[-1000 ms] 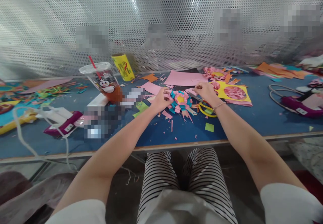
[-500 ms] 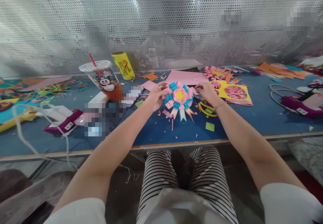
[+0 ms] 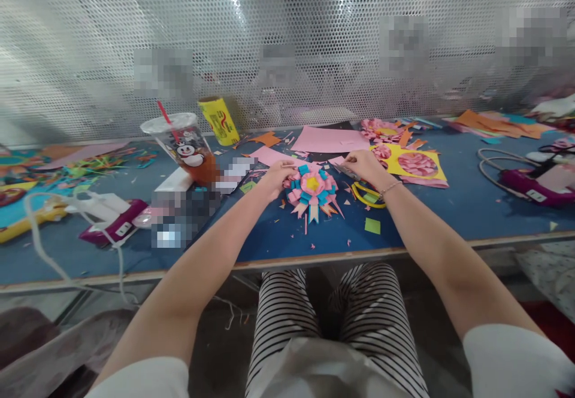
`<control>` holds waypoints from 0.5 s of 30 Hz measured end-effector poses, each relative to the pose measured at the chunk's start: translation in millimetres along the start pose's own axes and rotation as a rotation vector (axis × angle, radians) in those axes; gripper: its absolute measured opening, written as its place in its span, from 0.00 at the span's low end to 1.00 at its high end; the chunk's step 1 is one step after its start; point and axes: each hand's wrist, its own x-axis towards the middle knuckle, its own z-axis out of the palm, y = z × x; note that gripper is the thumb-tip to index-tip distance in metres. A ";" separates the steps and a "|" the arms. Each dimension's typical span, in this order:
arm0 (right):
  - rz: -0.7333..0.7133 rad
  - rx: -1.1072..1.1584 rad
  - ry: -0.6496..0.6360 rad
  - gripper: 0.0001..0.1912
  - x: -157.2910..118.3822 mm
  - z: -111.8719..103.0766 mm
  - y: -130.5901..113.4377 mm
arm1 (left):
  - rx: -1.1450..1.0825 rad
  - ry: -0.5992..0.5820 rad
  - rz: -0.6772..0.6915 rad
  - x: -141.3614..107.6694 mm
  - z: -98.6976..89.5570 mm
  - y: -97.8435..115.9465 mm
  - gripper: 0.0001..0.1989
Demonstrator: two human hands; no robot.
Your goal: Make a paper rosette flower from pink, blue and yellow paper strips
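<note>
A paper rosette [image 3: 313,184] in pink and blue, with a yellow centre and pointed tails, is low over the middle of the blue table [image 3: 269,239]. My left hand [image 3: 279,178] is closed on its left edge. To the right of the rosette, my right hand [image 3: 363,164] has its fingers pinched on a small pink paper piece [image 3: 336,161]. Below that hand lie scissors with yellow handles [image 3: 369,197], partly covered. A pink paper sheet [image 3: 330,139] lies behind the rosette.
A plastic cup [image 3: 191,149] with a red straw and a yellow can [image 3: 218,121] stand at the left. Purple devices [image 3: 114,223] with cables lie nearby. Yellow card [image 3: 411,163] with pink circles is at the right. Paper scraps and a green square [image 3: 372,225] are scattered about.
My left hand has lowered the rosette, bringing it slightly left and towards me. My right hand has stayed about where it was, and the pink piece at its fingertips shows more clearly.
</note>
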 end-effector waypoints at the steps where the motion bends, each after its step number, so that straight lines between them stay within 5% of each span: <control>1: 0.013 -0.005 0.025 0.08 0.7 -3.3 1.0 | 0.027 0.019 0.019 0.9 -0.4 -1.0 0.18; 7: 0.152 -0.121 0.266 0.12 8.9 -27.3 24.0 | 0.084 0.137 0.115 7.6 -6.5 -6.0 0.17; 15: 0.141 -0.051 0.393 0.12 14.1 -31.2 46.6 | 0.023 0.081 0.215 4.4 -8.2 -1.2 0.04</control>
